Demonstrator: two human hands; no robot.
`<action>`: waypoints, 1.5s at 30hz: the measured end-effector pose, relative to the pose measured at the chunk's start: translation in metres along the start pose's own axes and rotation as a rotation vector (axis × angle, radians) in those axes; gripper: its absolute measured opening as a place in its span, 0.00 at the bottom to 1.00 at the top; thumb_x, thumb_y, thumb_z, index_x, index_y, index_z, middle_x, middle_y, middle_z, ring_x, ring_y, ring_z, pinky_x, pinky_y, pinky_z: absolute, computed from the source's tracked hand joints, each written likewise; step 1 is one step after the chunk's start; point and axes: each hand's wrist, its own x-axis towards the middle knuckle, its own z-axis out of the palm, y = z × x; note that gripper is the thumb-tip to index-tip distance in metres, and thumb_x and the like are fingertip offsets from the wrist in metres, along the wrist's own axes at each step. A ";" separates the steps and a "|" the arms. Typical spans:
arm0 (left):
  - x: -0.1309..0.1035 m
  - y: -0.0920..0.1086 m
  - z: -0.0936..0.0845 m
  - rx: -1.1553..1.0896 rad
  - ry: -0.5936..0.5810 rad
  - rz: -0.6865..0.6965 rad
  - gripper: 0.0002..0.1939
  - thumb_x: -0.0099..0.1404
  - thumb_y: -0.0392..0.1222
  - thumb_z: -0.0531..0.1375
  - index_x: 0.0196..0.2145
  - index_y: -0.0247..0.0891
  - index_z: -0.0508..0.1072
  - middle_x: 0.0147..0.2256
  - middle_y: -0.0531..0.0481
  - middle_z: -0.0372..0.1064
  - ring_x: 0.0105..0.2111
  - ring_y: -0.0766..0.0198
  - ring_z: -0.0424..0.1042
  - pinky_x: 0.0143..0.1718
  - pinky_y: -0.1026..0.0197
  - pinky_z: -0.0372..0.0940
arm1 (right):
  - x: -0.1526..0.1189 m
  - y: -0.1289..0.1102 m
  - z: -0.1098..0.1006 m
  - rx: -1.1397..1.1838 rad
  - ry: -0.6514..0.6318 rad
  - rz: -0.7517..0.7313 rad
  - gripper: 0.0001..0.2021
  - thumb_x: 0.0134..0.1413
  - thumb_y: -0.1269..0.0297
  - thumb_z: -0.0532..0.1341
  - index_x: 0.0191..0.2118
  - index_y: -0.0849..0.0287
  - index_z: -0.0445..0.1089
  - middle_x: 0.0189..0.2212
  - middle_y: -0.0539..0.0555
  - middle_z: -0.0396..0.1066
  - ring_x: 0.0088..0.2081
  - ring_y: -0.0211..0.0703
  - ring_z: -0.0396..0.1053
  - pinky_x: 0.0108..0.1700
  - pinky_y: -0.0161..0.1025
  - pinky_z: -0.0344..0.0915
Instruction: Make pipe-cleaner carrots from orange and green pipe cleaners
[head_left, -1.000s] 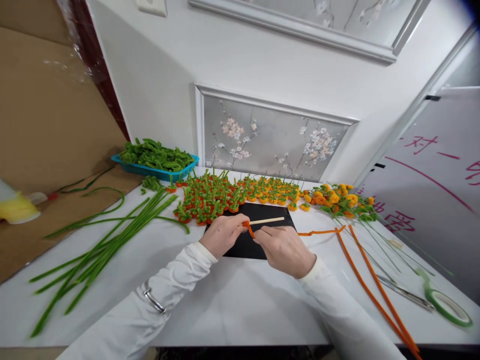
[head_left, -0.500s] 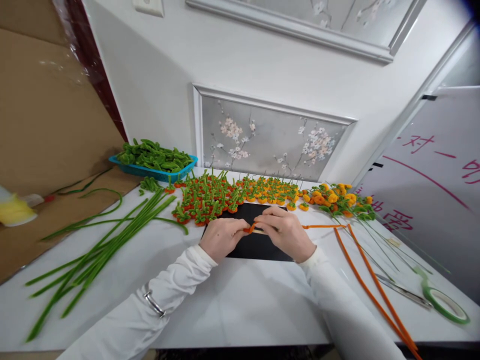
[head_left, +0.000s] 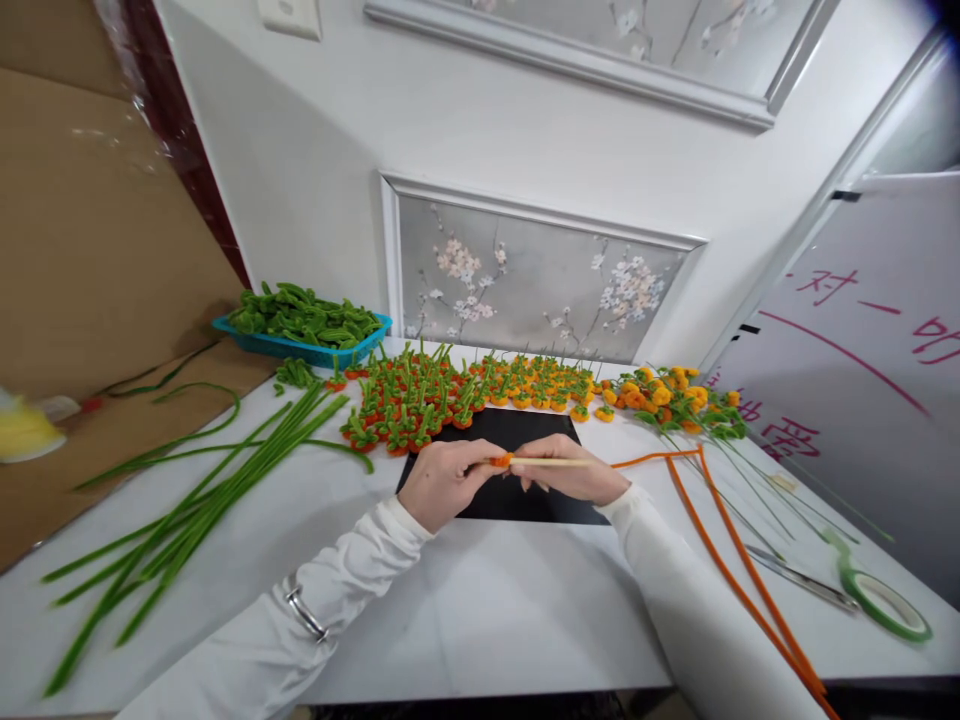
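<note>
My left hand (head_left: 446, 482) is closed, its thumb and finger pinching a thin wooden stick (head_left: 553, 462) near its left end. An orange pipe cleaner (head_left: 502, 460) is coiled around that stick beside the left fingertips. My right hand (head_left: 574, 472) pinches at the coil, its fingers bent around the orange strand, while the stick points across it to the right. The strand's tail (head_left: 649, 458) emerges beyond the right wrist. Both hands are above a black mat (head_left: 517, 505), with rows of small orange pipe-cleaner pieces with green tops (head_left: 405, 405) behind them.
Green pipe cleaners (head_left: 202, 505) lie at left, below a blue tray (head_left: 300, 350) of green pieces. At right are yellow-orange flowers on stems (head_left: 675, 400), loose orange pipe cleaners (head_left: 739, 560), metal tweezers or scissors (head_left: 802, 578) and green tape (head_left: 885, 605). A wall panel (head_left: 540, 265) stands behind.
My right hand has turned and lowered its fingers, and more of the wooden stick now shows in front of it. The orange coil looks tighter around the stick. My left hand stays nearly in place.
</note>
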 end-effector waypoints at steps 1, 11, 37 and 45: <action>0.000 0.000 -0.001 -0.006 0.013 -0.018 0.09 0.62 0.34 0.56 0.37 0.39 0.75 0.33 0.51 0.77 0.30 0.66 0.75 0.32 0.68 0.67 | 0.000 -0.001 0.003 -0.013 0.001 0.003 0.15 0.58 0.55 0.53 0.37 0.60 0.72 0.22 0.48 0.68 0.19 0.30 0.57 0.21 0.29 0.55; 0.001 -0.014 -0.002 0.117 0.044 -0.103 0.12 0.60 0.33 0.56 0.39 0.40 0.76 0.35 0.52 0.77 0.32 0.63 0.76 0.33 0.66 0.69 | -0.010 -0.029 0.019 -0.526 0.109 -0.173 0.13 0.60 0.67 0.52 0.26 0.60 0.67 0.21 0.49 0.67 0.25 0.34 0.63 0.29 0.31 0.54; 0.000 -0.005 0.001 -0.085 0.060 0.024 0.09 0.61 0.34 0.57 0.36 0.38 0.76 0.34 0.49 0.77 0.34 0.64 0.76 0.37 0.66 0.70 | 0.003 -0.008 -0.013 -0.120 0.106 -0.035 0.15 0.55 0.55 0.56 0.31 0.61 0.73 0.22 0.49 0.69 0.24 0.34 0.63 0.25 0.30 0.57; 0.002 -0.005 -0.004 -0.119 0.113 -0.213 0.14 0.60 0.34 0.58 0.44 0.39 0.75 0.40 0.51 0.75 0.39 0.61 0.75 0.43 0.64 0.69 | -0.001 -0.023 0.008 -0.327 0.120 -0.151 0.16 0.60 0.63 0.53 0.23 0.60 0.66 0.19 0.47 0.65 0.22 0.32 0.60 0.28 0.30 0.54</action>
